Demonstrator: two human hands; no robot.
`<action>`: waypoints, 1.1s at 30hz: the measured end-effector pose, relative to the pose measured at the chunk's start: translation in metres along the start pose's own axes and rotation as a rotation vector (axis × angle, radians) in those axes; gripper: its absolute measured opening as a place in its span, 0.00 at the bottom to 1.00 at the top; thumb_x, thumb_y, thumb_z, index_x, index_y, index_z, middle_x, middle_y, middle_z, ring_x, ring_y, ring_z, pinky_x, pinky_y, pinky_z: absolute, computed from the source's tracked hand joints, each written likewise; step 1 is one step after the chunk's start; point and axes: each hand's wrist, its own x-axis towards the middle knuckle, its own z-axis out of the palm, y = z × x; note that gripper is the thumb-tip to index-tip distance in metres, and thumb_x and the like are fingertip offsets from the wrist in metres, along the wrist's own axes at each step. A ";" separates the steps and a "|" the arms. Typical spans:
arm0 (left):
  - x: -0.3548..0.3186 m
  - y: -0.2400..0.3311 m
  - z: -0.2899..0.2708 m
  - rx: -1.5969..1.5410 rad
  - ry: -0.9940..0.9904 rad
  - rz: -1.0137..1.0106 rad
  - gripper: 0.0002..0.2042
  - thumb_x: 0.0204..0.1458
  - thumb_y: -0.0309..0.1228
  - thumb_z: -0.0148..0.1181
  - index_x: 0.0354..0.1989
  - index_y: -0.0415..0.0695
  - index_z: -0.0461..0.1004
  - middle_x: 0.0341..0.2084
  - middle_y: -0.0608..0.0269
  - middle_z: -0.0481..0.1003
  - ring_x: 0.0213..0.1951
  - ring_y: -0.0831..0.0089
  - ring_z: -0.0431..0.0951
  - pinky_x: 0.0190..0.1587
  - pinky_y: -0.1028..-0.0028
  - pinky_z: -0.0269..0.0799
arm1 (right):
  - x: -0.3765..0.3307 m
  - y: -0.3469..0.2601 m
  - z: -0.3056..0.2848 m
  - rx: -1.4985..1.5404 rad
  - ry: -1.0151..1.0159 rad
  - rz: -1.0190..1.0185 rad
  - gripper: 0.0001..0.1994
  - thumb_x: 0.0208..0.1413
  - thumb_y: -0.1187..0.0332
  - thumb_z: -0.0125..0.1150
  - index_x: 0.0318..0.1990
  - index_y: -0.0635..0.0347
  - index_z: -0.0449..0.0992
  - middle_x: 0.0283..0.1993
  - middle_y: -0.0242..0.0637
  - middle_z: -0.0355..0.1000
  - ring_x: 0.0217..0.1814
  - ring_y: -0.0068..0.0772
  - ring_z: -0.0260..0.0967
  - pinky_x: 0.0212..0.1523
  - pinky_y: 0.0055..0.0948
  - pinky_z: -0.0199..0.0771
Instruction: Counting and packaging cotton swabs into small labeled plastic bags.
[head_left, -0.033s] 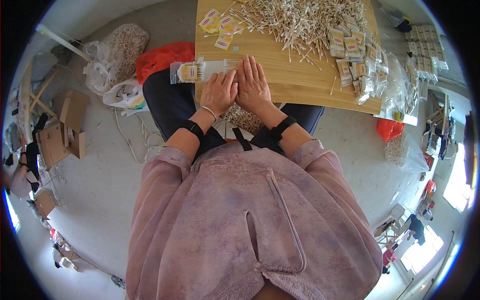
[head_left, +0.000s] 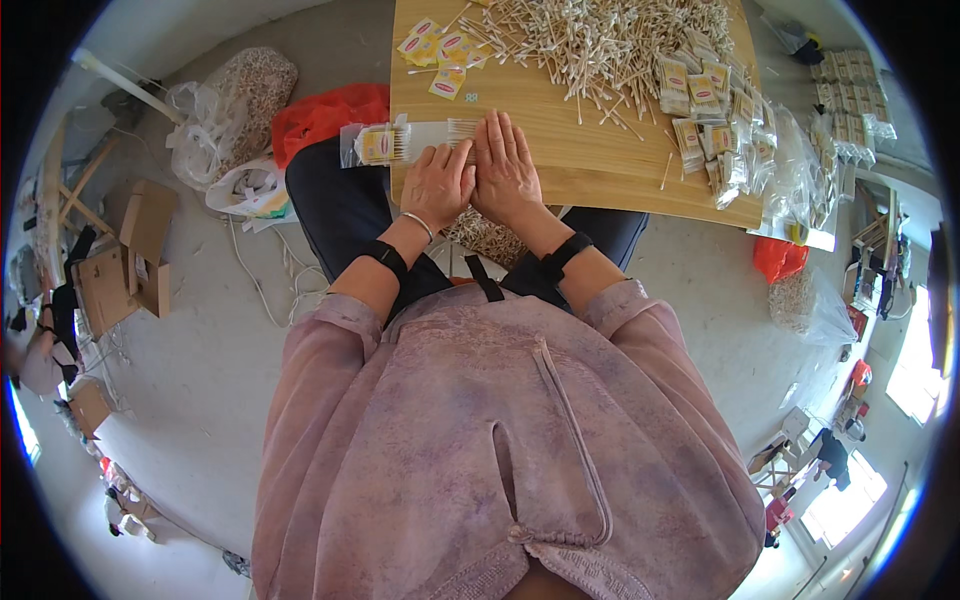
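A row of cotton swabs (head_left: 462,127) lies at the table's near edge, tips showing, the rest hidden under my hands. My left hand (head_left: 437,187) has its fingers bent and pressed together over the near part of that row. Alongside, my right hand (head_left: 507,172) lies flat with fingers stretched out, its edge touching the left thumb. A pale strip (head_left: 428,134) sits on the wood left of the swabs. Next to it, a clear bag (head_left: 350,146) overhangs the left edge, with swabs and a yellow card (head_left: 380,146) in it.
On the wooden table (head_left: 590,165) are a large heap of loose swabs (head_left: 610,45), several yellow cards (head_left: 447,82) at the far left, and filled swab packets (head_left: 705,95) at the right. A red bag (head_left: 330,115) and a sack of swabs (head_left: 255,100) stand left; cartons (head_left: 110,285) stand farther off.
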 end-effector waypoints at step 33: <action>0.024 0.000 -0.004 0.018 -0.103 -0.066 0.25 0.49 0.32 0.51 0.58 0.43 0.59 0.34 0.56 0.74 0.36 0.59 0.75 0.38 0.63 0.73 | 0.007 0.002 0.001 -0.034 -0.035 0.011 0.33 0.55 0.57 0.40 0.65 0.69 0.47 0.70 0.53 0.39 0.74 0.48 0.32 0.71 0.42 0.31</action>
